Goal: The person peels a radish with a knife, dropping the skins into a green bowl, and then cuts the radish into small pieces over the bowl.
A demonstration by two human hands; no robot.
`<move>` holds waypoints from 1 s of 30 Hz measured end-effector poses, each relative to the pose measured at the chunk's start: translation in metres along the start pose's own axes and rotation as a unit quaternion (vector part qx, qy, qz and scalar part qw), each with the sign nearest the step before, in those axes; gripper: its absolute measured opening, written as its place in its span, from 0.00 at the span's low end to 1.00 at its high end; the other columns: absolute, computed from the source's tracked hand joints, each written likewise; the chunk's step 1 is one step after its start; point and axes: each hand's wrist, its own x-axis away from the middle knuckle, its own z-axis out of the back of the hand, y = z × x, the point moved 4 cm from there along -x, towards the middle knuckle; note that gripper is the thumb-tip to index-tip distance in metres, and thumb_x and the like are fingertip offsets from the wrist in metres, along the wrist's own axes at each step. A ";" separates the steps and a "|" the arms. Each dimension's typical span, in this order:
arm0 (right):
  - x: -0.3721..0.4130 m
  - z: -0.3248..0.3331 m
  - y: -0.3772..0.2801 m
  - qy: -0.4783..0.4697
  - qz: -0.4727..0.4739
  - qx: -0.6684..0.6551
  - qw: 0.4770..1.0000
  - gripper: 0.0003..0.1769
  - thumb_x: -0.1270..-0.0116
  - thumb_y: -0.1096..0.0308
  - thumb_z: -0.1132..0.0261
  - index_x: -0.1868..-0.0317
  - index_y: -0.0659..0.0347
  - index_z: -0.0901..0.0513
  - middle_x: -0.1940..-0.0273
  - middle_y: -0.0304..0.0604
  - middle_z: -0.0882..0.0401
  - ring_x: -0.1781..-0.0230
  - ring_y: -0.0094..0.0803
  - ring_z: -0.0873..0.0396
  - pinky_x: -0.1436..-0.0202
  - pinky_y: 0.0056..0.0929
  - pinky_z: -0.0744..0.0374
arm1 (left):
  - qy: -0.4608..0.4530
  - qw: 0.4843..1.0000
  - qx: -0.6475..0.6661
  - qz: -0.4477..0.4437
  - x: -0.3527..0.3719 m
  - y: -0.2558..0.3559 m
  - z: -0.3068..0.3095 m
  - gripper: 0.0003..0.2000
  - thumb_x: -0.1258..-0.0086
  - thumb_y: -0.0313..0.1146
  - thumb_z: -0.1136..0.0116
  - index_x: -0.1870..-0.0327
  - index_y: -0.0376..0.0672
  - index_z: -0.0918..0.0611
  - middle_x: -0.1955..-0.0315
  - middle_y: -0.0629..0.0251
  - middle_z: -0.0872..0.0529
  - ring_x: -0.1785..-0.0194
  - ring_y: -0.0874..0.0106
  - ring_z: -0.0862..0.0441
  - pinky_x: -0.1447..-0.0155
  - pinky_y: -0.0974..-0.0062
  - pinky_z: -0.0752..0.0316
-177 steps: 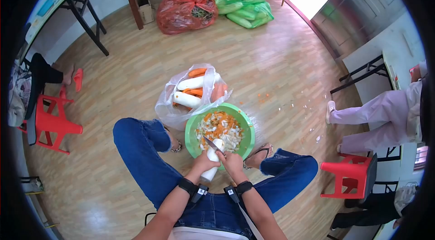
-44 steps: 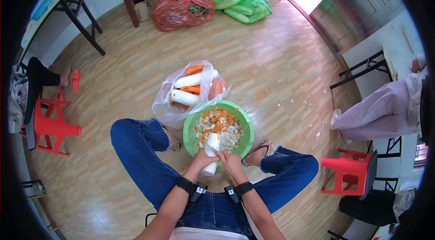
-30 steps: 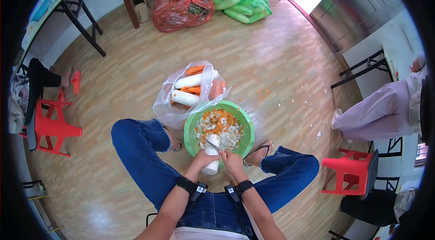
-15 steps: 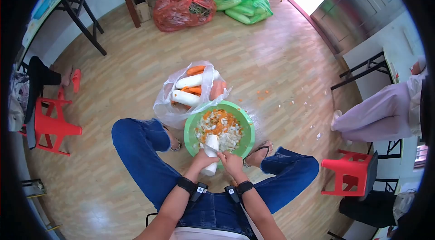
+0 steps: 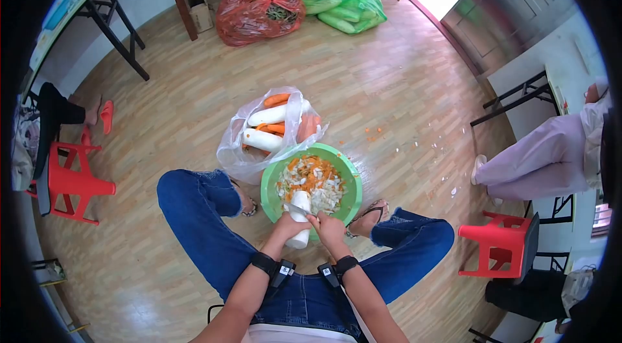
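Note:
My left hand [image 5: 286, 228] is closed around a peeled white radish [image 5: 300, 200], which points up and away over the near rim of a green basin [image 5: 357, 195]. My right hand [image 5: 330, 227] is closed on a knife [image 5: 298, 209], its handle mostly hidden by the fingers. The blade lies across the radish, just beyond my left hand. Inside the basin are chopped white and orange pieces [image 5: 316, 178]. Behind it, a clear plastic bag [image 5: 234, 148] holds whole white radishes [image 5: 262, 140] and carrots [image 5: 276, 100].
Small orange and white scraps [image 5: 367, 130] dot the floor right of the basin. Red stools [image 5: 81, 181] stand at both sides. A person in pale trousers [image 5: 541, 155] is at the right. Red [image 5: 259, 16] and green bags [image 5: 350, 9] of vegetables lie at the back.
The knife blade has shifted slightly on the radish and now shows as a thin line across it. Both hands keep their hold; the whole view has moved a little.

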 end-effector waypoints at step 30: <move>-0.001 -0.011 0.018 -0.028 -0.093 -0.021 0.995 0.27 0.37 0.42 0.52 0.75 0.58 0.24 0.82 0.52 0.25 0.79 0.48 0.24 0.75 0.45 0.28 | -0.053 0.989 0.138 0.012 0.011 0.010 -0.008 0.20 0.56 0.36 0.34 0.61 0.36 0.20 0.71 0.61 0.17 0.70 0.70 0.19 0.67 0.74 0.25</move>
